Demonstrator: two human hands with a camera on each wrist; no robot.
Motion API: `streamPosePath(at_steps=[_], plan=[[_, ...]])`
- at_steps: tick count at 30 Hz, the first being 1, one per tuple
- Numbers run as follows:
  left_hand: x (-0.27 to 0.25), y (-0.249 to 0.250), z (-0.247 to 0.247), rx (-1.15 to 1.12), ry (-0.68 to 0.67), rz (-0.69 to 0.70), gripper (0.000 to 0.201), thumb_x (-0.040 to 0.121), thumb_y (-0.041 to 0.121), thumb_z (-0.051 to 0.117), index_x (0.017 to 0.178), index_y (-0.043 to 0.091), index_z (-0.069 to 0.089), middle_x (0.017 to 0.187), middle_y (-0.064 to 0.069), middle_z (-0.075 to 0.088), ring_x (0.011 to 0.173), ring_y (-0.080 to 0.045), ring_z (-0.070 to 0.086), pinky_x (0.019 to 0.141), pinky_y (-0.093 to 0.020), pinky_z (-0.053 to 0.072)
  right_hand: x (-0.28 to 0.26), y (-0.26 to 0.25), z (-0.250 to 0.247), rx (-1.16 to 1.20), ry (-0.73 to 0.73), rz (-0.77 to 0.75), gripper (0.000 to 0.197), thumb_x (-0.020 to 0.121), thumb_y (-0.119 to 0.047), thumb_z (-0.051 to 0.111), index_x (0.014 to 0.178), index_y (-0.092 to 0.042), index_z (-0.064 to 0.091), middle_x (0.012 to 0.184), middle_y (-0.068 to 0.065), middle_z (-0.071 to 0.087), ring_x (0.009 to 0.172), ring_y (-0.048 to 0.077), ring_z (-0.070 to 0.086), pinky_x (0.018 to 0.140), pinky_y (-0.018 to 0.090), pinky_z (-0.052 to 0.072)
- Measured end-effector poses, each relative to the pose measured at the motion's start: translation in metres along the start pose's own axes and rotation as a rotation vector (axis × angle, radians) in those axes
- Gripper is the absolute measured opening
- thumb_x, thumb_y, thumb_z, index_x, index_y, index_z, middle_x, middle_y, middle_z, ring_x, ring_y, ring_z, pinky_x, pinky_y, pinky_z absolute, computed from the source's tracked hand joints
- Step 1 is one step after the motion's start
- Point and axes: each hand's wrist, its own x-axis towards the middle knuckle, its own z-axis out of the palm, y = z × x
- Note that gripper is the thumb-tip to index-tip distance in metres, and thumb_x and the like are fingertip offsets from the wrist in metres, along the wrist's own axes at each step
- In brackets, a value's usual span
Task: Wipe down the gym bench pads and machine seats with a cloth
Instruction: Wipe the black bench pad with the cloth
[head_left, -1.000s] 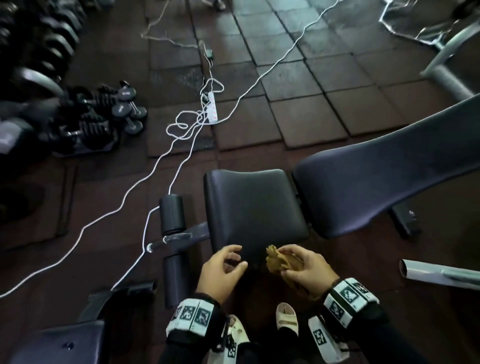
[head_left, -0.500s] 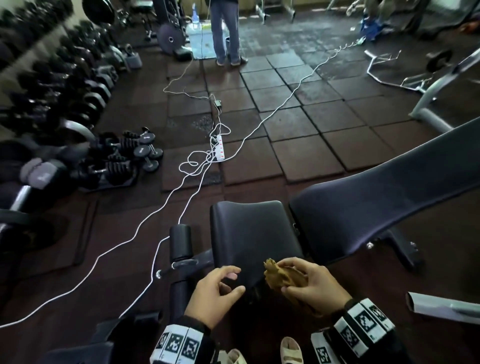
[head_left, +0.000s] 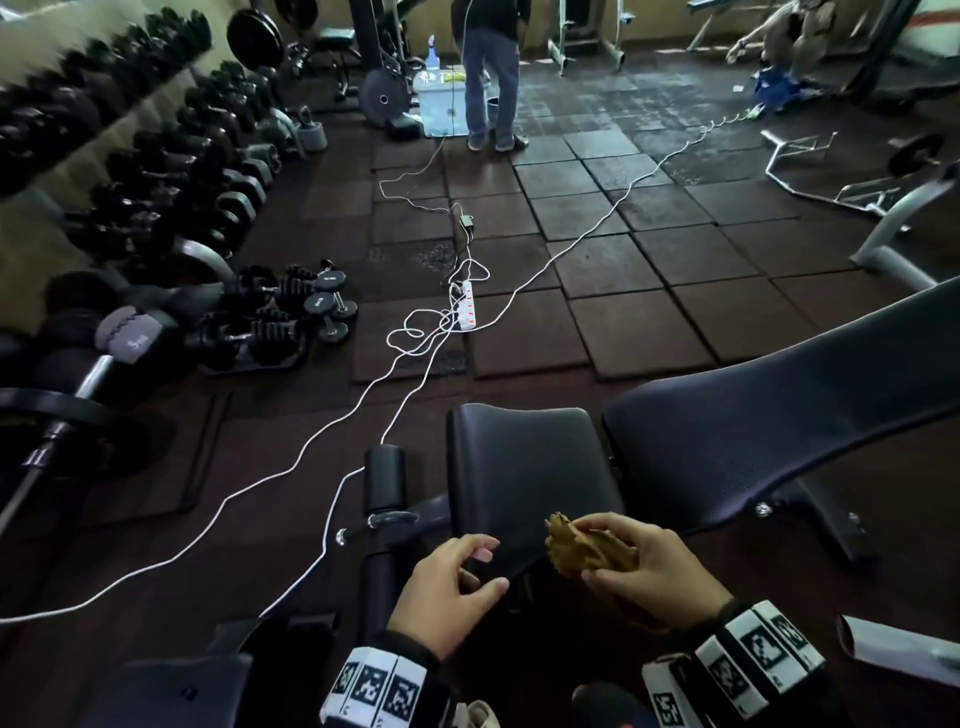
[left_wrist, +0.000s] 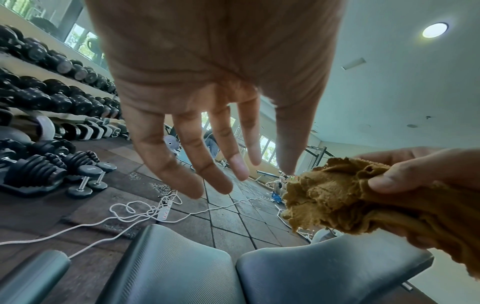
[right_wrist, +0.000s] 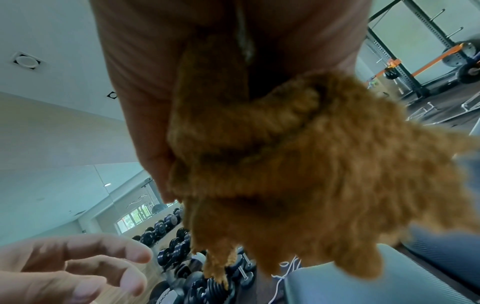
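A: What do we have in our right hand (head_left: 652, 566)?

B: We hold the brown cloth (head_left: 587, 548). Our fingers and thumb are curled round it, and it is all bunched up. One frayed end sticks out toward our left hand (head_left: 447, 587).

A: And is our left hand holding anything?

B: No. In the left wrist view its fingers (left_wrist: 205, 162) are spread out and nearly straight, with nothing in them. From the head view they look a little bent. It hangs just beside the cloth, but we see a gap between them.

A: Where is the cloth, then?

B: It is up in the air, over the near edge of the seat pad (head_left: 524, 467). We cannot tell if it touches the pad.

A: What is next to the seat pad?

B: The long back pad (head_left: 753, 431) is on the right, and it tilts up and away. Both pads are dark. On the left of the seat we see a round foam roller (head_left: 385, 478) on the bench frame.

A: What is on the floor?

B: White cables (head_left: 332, 457) run across the dark floor tiles to a power strip (head_left: 466, 305). Dumbbells (head_left: 291, 317) sit on the left, with more on the rack (head_left: 156, 171) behind them. Far off, a person (head_left: 491, 73) in jeans stands by a pale box (head_left: 441, 104).
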Motion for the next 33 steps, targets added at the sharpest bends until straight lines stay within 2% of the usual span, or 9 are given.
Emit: streamPosePath(at_steps=[7, 11, 14, 17, 21, 25, 27, 31, 33], plan=[[-0.004, -0.001, -0.006, 0.060, 0.063, -0.071, 0.033, 0.077, 0.029, 0.074, 0.101, 0.044, 0.057, 0.098, 0.016, 0.061, 0.074, -0.004, 0.061, 0.080, -0.026, 0.051, 0.018, -0.003, -0.005, -0.057, -0.084, -0.030, 0.043, 0.071, -0.017, 0.076, 0.101, -0.044, 0.063, 0.092, -0.017, 0.071, 0.087, -0.004, 0.064, 0.081, 0.015, 0.049], [-0.001, 0.004, -0.006, 0.089, 0.118, -0.152, 0.033, 0.080, 0.029, 0.072, 0.109, 0.036, 0.059, 0.099, 0.017, 0.061, 0.078, -0.002, 0.062, 0.080, -0.022, 0.050, 0.041, -0.006, -0.017, -0.088, -0.162, -0.066, 0.043, 0.072, -0.016, 0.076, 0.102, -0.044, 0.061, 0.092, -0.013, 0.070, 0.087, -0.005, 0.063, 0.080, 0.014, 0.050], [-0.001, 0.012, 0.001, 0.075, 0.158, -0.211, 0.034, 0.080, 0.031, 0.071, 0.112, 0.036, 0.058, 0.099, 0.018, 0.060, 0.079, 0.000, 0.061, 0.080, -0.020, 0.050, 0.059, -0.007, -0.028, -0.080, -0.233, -0.094, 0.042, 0.072, -0.012, 0.075, 0.101, -0.040, 0.062, 0.093, -0.011, 0.071, 0.088, -0.004, 0.064, 0.082, 0.016, 0.050], [0.000, 0.020, 0.011, 0.061, 0.208, -0.265, 0.035, 0.080, 0.030, 0.071, 0.113, 0.034, 0.059, 0.099, 0.018, 0.060, 0.078, 0.000, 0.060, 0.081, -0.020, 0.049, 0.079, -0.005, -0.035, -0.118, -0.291, -0.119, 0.042, 0.071, -0.010, 0.074, 0.098, -0.039, 0.062, 0.092, -0.010, 0.070, 0.087, -0.004, 0.063, 0.081, 0.012, 0.048], [-0.006, 0.026, 0.023, 0.023, 0.320, -0.355, 0.034, 0.079, 0.030, 0.072, 0.111, 0.034, 0.059, 0.098, 0.017, 0.060, 0.077, -0.002, 0.059, 0.081, -0.021, 0.049, 0.099, -0.007, -0.035, -0.153, -0.386, -0.189, 0.034, 0.072, -0.019, 0.070, 0.090, -0.046, 0.063, 0.090, -0.014, 0.071, 0.085, -0.002, 0.064, 0.079, 0.014, 0.050], [-0.029, 0.022, 0.037, -0.046, 0.448, -0.478, 0.033, 0.079, 0.031, 0.072, 0.108, 0.038, 0.058, 0.098, 0.018, 0.060, 0.076, 0.001, 0.058, 0.082, -0.024, 0.051, 0.113, -0.012, -0.022, -0.231, -0.467, -0.301, 0.038, 0.071, -0.018, 0.071, 0.086, -0.050, 0.058, 0.088, -0.018, 0.070, 0.084, -0.003, 0.064, 0.080, 0.019, 0.050], [-0.046, 0.018, 0.043, -0.074, 0.503, -0.544, 0.034, 0.079, 0.033, 0.072, 0.109, 0.038, 0.058, 0.097, 0.020, 0.060, 0.077, 0.001, 0.059, 0.083, -0.026, 0.051, 0.119, -0.015, -0.010, -0.246, -0.525, -0.305, 0.038, 0.072, -0.016, 0.071, 0.086, -0.049, 0.059, 0.088, -0.017, 0.070, 0.085, -0.003, 0.065, 0.079, 0.021, 0.052], [-0.084, 0.010, 0.049, -0.141, 0.644, -0.657, 0.035, 0.079, 0.033, 0.072, 0.110, 0.038, 0.059, 0.098, 0.019, 0.061, 0.077, 0.000, 0.060, 0.081, -0.023, 0.051, 0.127, -0.034, 0.020, -0.277, -0.711, -0.300, 0.038, 0.073, -0.009, 0.067, 0.093, -0.041, 0.063, 0.091, -0.005, 0.072, 0.082, 0.014, 0.070, 0.074, 0.032, 0.058], [-0.103, 0.005, 0.051, -0.167, 0.704, -0.703, 0.034, 0.079, 0.032, 0.072, 0.109, 0.038, 0.059, 0.098, 0.018, 0.061, 0.075, 0.000, 0.059, 0.081, -0.022, 0.051, 0.125, -0.048, 0.038, -0.303, -0.786, -0.352, 0.040, 0.074, -0.009, 0.067, 0.091, -0.046, 0.063, 0.086, -0.008, 0.072, 0.072, 0.008, 0.068, 0.067, 0.025, 0.056]])
